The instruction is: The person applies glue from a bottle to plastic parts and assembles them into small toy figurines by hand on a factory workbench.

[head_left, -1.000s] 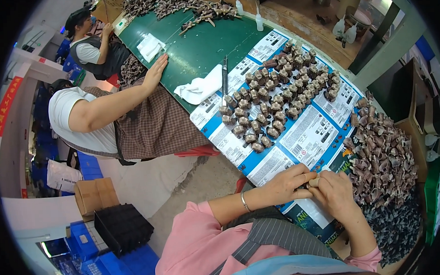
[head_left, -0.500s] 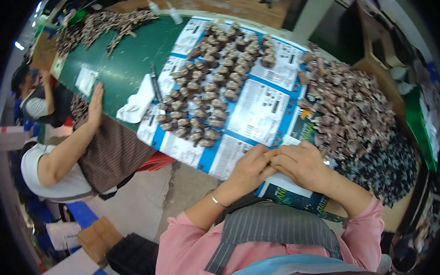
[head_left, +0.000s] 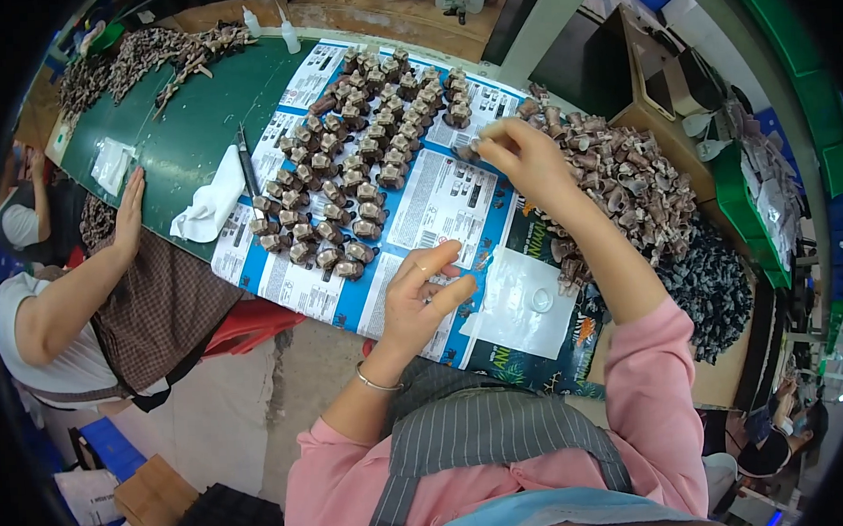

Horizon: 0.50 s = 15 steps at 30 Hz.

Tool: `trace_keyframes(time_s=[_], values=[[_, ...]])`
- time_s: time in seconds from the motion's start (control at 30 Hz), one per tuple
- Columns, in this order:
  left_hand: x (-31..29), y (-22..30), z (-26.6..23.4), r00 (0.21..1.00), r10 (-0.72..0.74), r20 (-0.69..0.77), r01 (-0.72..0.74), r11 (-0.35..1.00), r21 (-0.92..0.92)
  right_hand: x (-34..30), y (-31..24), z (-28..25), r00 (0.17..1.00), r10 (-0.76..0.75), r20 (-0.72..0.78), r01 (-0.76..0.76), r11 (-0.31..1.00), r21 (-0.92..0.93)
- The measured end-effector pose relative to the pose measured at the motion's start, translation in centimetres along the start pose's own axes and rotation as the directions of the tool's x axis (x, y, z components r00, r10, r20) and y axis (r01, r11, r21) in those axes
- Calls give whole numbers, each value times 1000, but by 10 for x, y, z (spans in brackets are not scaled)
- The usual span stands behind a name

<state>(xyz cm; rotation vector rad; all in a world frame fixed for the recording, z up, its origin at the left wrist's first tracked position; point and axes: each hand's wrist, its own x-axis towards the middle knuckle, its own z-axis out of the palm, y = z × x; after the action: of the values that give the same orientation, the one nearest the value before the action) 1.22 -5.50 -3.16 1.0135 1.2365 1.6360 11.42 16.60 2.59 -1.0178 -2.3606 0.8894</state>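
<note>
My right hand (head_left: 533,167) reaches forward over the printed sheets (head_left: 438,201), pinching a small brown figure (head_left: 466,152) just above them. Motion and the fingers blur part of the piece. Nearer to me, my left hand (head_left: 414,306) hovers over the sheets' front edge with its fingers loosely bent and apart, holding nothing. Rows of similar small brown figures (head_left: 328,164) stand on the sheets to the left of my hands. A white plastic sheet (head_left: 518,320) with a clear ring (head_left: 541,300) on it lies to the right of my left hand.
Grey-brown molded parts (head_left: 625,184) are heaped at the right, with dark parts (head_left: 710,293) behind my right forearm. Leftward on the green table (head_left: 180,109) lie a white cloth (head_left: 214,202), a pen-like tool (head_left: 247,162) and another heap (head_left: 140,64). A co-worker's hand (head_left: 130,215) rests at its edge.
My hands were together over the white plastic sheet and have parted. The right moved forward with a small figure; the left drew back to the left and opened. The view has shifted right.
</note>
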Motion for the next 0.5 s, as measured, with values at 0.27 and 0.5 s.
trace_keyframes(time_s=[0.27, 0.5], values=[[-5, 1, -2, 1000, -11, -19, 11, 1000, -16, 28, -8, 30, 996, -19, -82, 9, 994, -113], [-5, 0, -4, 1000, -28, 10, 28, 999, -32, 19, -7, 20, 992, 23, -122, -33, 996, -78]])
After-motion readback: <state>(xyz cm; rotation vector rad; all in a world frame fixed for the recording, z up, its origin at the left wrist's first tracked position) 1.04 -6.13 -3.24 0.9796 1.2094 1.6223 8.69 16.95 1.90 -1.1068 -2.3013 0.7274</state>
